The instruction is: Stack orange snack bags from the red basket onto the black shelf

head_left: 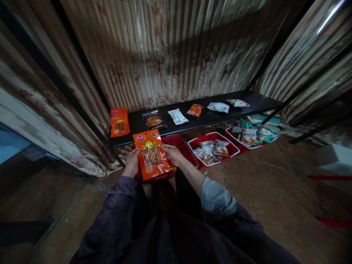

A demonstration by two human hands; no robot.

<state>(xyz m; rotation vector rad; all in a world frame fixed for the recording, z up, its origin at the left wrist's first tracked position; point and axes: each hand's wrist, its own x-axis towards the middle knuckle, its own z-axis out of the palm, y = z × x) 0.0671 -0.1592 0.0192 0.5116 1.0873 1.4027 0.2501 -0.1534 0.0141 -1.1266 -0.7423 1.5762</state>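
Observation:
Between both hands I hold an orange snack packet (153, 156) upright, its clear window showing brown strips. My left hand (132, 163) grips its left edge, and my right hand (172, 154) pinches its right edge. Under the packet is a red basket (192, 156), mostly hidden by the packet and my hands. Similar orange packets (120, 123) lie overlapping at the left end of the black shelf (170, 132). To their right on the shelf is a dark packet with a golden-brown filling (154, 120).
Farther right along the shelf lie a white packet (178, 116), an orange-brown packet (195, 110), a pale packet (218, 107) and a flat packet (237, 103). Two more red baskets, one with white-and-red packets (211, 151), one with green-and-white packets (249, 135), stand on the floor. Striped curtains (176, 55) hang behind.

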